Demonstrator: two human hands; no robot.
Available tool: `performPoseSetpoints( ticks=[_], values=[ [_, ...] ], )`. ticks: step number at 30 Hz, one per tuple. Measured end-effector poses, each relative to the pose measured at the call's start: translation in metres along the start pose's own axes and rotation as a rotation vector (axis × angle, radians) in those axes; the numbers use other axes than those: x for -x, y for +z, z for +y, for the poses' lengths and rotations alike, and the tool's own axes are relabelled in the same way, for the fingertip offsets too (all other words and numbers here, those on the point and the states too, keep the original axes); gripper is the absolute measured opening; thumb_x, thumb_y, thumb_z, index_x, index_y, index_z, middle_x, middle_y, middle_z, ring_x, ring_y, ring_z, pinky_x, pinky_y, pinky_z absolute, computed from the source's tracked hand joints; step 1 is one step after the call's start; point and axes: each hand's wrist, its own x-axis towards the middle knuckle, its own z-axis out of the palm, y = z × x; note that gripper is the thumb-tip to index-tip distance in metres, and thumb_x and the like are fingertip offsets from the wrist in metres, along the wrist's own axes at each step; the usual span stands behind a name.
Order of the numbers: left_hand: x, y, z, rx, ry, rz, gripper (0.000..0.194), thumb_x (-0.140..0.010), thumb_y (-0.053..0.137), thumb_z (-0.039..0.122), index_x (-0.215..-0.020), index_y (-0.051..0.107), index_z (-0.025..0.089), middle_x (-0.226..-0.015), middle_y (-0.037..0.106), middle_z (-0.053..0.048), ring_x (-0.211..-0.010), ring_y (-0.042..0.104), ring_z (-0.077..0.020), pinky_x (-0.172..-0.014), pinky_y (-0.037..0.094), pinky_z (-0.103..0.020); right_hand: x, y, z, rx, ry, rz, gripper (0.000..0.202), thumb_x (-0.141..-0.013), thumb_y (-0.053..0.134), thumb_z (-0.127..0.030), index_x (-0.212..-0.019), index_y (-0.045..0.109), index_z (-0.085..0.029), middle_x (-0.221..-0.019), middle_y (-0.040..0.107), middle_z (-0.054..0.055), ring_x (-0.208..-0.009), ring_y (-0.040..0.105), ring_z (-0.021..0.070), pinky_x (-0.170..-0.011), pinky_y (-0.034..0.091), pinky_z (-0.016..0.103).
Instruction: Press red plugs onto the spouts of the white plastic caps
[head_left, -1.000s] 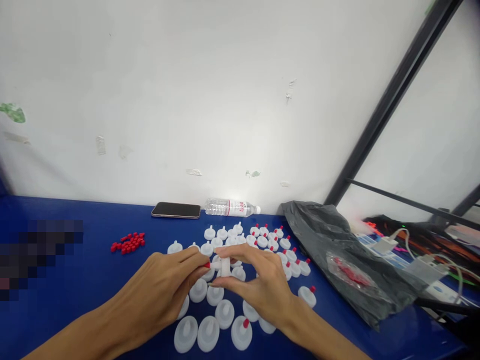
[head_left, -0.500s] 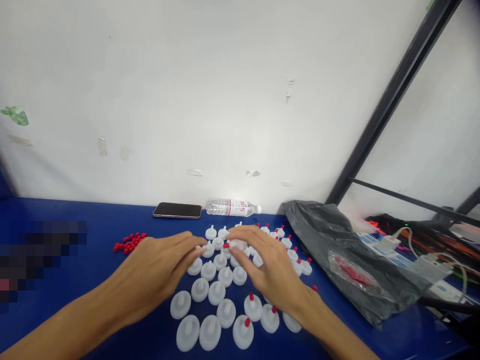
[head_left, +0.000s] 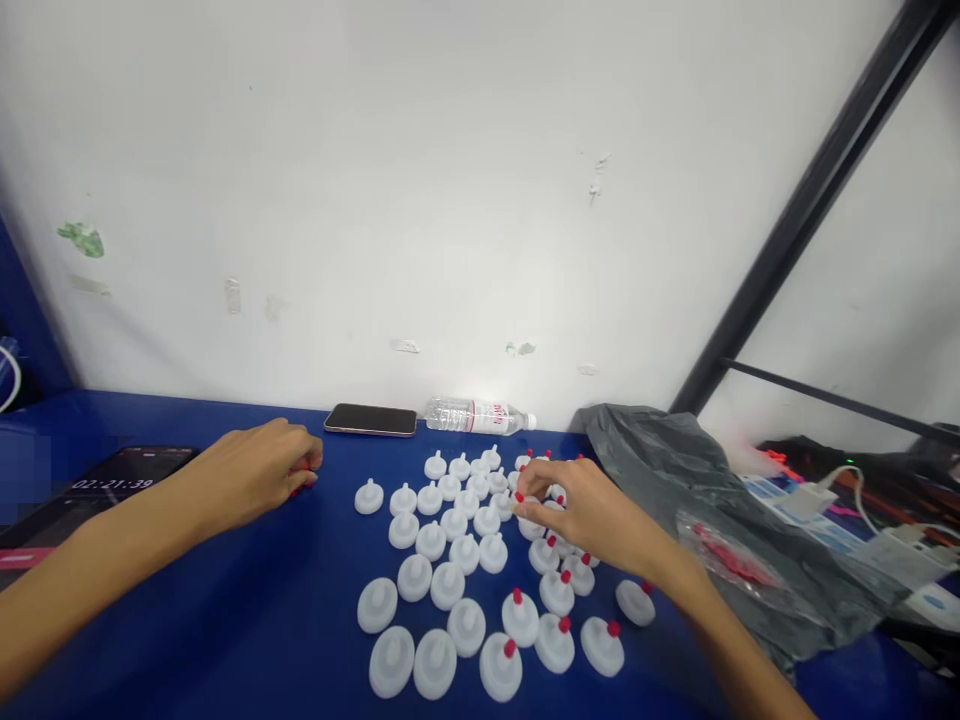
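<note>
My left hand (head_left: 274, 460) is at the left, over the spot of the red cap pile. Its fingers are curled, and a bit of red cap (head_left: 303, 478) shows under them; the rest of the pile is hidden. Among the white nozzle lids, my right hand (head_left: 562, 500) pinches one by its red tip (head_left: 519, 497), low over the table. Bare white nozzle lids (head_left: 448, 585) stand upright in the middle, apart from my hands. White lids with red tips (head_left: 555, 643) are gathered at the right, several of them partly behind my right hand and forearm.
A dark phone (head_left: 371, 419) and a clear water bottle (head_left: 480, 415) lie by the wall. Another phone with a timer (head_left: 112, 485) is at left. A grey plastic bag (head_left: 637, 450) carries a clear packet of red pieces (head_left: 731, 555) at right, near power strips (head_left: 814, 497) and a black frame.
My left hand has moved left from the lids to the red caps. My right hand has moved right, carrying a red-tipped lid toward the other red-tipped ones. The view has shifted left.
</note>
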Motion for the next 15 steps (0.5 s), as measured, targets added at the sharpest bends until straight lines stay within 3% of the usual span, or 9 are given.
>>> performPoseSetpoints(
  ticks=[6,9,15],
  values=[
    [0.000,0.012,0.001,-0.035,0.040,0.046,0.017,-0.084,0.055,0.024,-0.071,0.065,0.027,-0.080,0.073,-0.010,-0.076,0.067,-0.0289,-0.058,0.037,-0.033,0.004,0.003,-0.002,0.072,-0.088,-0.070,0.012,-0.093,0.076,-0.038,-0.094,0.075,-0.026,-0.102,0.074,0.003,-0.100,0.066,0.0245,-0.087,0.049,0.037],
    [0.001,0.016,0.000,-0.032,0.043,0.050,0.017,-0.084,0.053,0.020,-0.072,0.064,0.027,-0.082,0.073,-0.010,-0.077,0.067,-0.0292,-0.059,0.036,-0.034,0.006,0.001,-0.003,0.057,-0.050,-0.117,0.011,-0.092,0.077,-0.037,-0.091,0.076,-0.027,-0.097,0.075,0.002,-0.098,0.066,0.0241,-0.085,0.049,0.036],
    [-0.001,0.007,0.013,0.022,0.047,0.082,0.020,-0.090,0.051,0.030,-0.073,0.061,0.027,-0.083,0.072,-0.010,-0.075,0.066,-0.0285,-0.058,0.034,-0.034,0.007,0.004,-0.001,0.006,-0.066,-0.093,0.027,-0.085,0.084,-0.047,-0.104,0.078,-0.029,-0.110,0.075,0.002,-0.107,0.065,0.0261,-0.090,0.049,0.037]
  ],
)
